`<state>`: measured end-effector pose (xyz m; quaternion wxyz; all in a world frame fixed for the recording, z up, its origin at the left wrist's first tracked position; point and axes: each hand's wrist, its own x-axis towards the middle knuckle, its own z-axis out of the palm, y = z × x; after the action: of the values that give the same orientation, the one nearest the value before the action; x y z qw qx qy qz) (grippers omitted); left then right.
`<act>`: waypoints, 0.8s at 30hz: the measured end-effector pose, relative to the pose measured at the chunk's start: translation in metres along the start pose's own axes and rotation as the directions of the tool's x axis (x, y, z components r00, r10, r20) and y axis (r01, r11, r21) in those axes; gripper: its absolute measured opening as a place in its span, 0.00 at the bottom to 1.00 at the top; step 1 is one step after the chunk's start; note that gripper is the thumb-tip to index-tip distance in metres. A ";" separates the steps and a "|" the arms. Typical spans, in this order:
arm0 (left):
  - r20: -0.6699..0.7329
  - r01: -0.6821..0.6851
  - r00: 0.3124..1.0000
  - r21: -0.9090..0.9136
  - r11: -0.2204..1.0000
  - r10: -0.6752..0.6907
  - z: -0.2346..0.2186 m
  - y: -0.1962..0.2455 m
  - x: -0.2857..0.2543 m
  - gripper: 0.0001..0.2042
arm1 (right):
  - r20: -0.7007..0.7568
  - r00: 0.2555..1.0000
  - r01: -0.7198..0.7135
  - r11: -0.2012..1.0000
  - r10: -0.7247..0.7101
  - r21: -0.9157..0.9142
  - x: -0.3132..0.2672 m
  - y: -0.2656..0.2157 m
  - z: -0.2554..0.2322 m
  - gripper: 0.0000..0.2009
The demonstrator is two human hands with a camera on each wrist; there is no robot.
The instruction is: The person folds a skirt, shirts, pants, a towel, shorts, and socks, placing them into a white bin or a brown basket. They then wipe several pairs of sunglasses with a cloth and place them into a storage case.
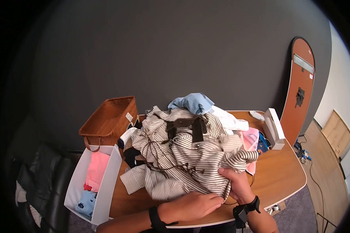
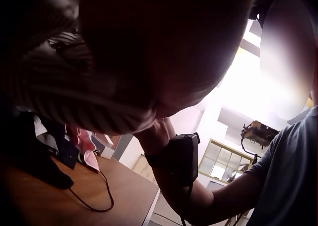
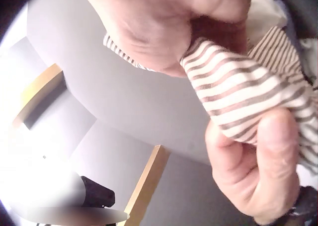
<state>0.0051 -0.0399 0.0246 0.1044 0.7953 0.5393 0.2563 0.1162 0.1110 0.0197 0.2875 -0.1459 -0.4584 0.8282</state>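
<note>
A white and dark striped shirt, crumpled and trailing thin dark cords, is heaped over the table in front of me. My right hand grips its lower right edge with the thumb on top of the cloth. Close beside it, my left hand pinches the near edge of the same shirt. In the right wrist view, my left hand holds the cloth between thumb and curled fingers, while my right hand closes around the fabric above. The left wrist view is dark, with my left hand filling its middle.
Behind the shirt lie a light blue cloth, a white garment and a pink cloth. A wicker basket and a white bin holding folded clothes stand left. A white box sits at the table's right.
</note>
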 end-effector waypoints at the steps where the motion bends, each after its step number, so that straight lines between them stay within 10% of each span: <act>1: 0.002 -0.007 1.000 -0.003 1.000 0.007 -0.004 0.002 0.000 0.09 | -0.050 0.999 0.006 1.000 -0.006 0.012 0.002 -0.003 -0.006 0.20; 5: -0.364 0.018 0.923 -0.293 0.956 -0.129 -0.058 -0.015 0.000 0.06 | 0.061 0.981 0.190 0.976 -0.184 -0.111 0.005 -0.031 -0.030 0.18; 8: -0.504 0.121 0.799 -0.398 0.909 -0.328 -0.098 -0.039 0.003 0.08 | 0.339 0.837 0.513 0.403 -0.428 -0.758 0.033 -0.047 -0.079 0.10; 10: -0.593 0.177 0.763 -0.191 0.966 -0.257 -0.114 -0.053 0.009 0.13 | 0.295 0.836 0.517 0.483 -0.463 -0.706 0.036 -0.082 -0.059 0.10; 13: -0.581 0.268 0.764 -0.109 0.957 -0.280 -0.120 -0.077 0.008 0.19 | 0.039 0.930 0.365 0.909 -0.365 -0.199 0.020 -0.133 0.027 0.06; 15: -0.559 0.222 0.759 -0.261 0.940 -0.334 -0.116 -0.089 0.010 0.20 | 0.359 0.825 0.523 0.831 -0.436 -0.192 0.041 -0.157 0.010 0.07; 21: -0.421 0.114 0.840 -0.479 0.870 -0.342 -0.120 -0.061 0.018 0.23 | 0.392 0.849 0.347 0.933 -0.354 0.093 0.044 -0.200 0.078 0.08; 24: -0.370 0.066 0.868 -0.575 0.816 -0.332 -0.122 -0.062 0.024 0.27 | 0.508 0.696 0.621 0.781 -0.508 -0.069 0.058 -0.211 0.074 0.09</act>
<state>-0.1016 -0.0071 0.1070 0.2238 0.5871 0.5354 0.5644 0.1050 0.1832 0.2384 0.3922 0.1714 -0.6302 0.6478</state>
